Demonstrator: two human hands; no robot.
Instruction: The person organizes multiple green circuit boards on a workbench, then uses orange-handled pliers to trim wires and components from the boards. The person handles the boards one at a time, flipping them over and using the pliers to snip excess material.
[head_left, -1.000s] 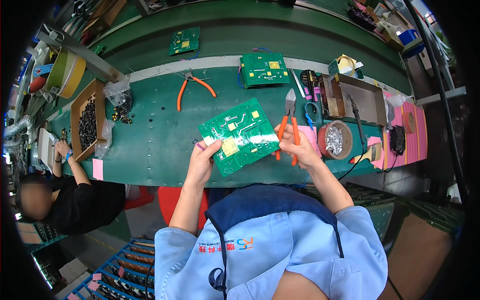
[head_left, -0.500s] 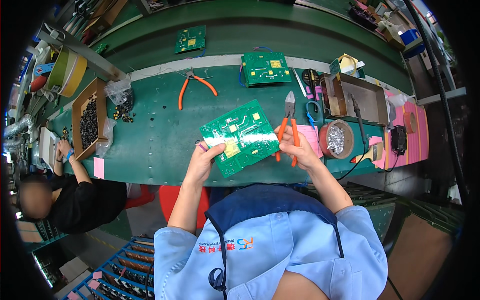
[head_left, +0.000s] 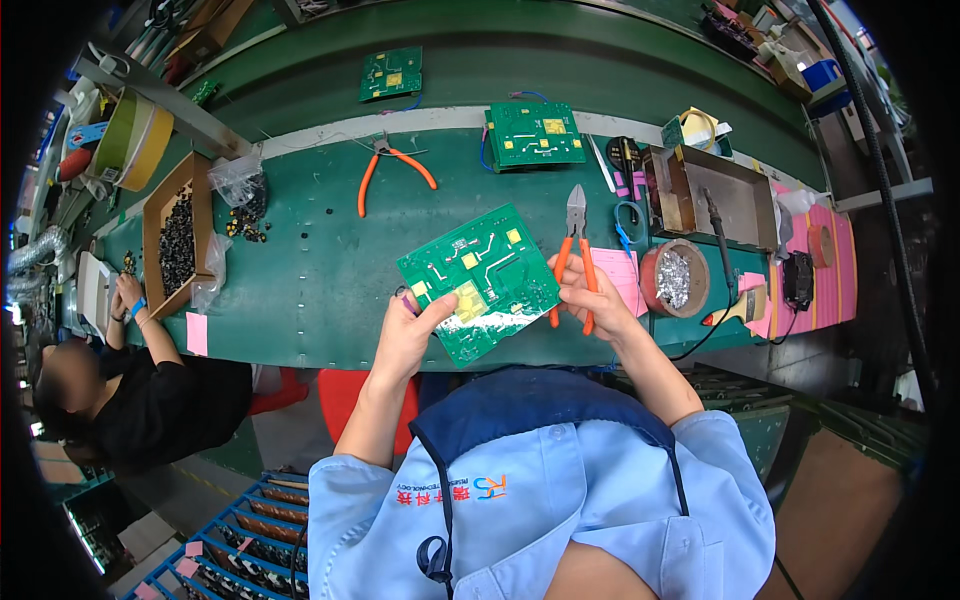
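A green circuit board [head_left: 500, 265] with yellow patches is held up over the front of the bench, tilted, its solder side showing. My left hand [head_left: 405, 330] grips its left edge, thumb on the face and the other fingers underneath. My right hand [head_left: 590, 300] is closed around orange-handled cutting pliers [head_left: 575, 240], whose jaws point away from me, and its fingers also meet the board's right edge. A second pair of orange-handled pliers [head_left: 382, 165] lies with handles spread at the back of the bench. Two more pieces of board work, a stack [head_left: 535, 135] and a single board [head_left: 390, 75], lie farther back.
A cardboard box [head_left: 175, 235] of black parts stands left, beside a co-worker [head_left: 165, 400]. To the right are a round tub [head_left: 675, 280] of metal bits, a metal tray [head_left: 720, 200], a soldering iron [head_left: 715, 225], a brush [head_left: 742, 308] and pink paper [head_left: 617, 275].
The board has tilted in my hands, so the bright glare has slid toward its near edge. My right hand still holds the pliers.
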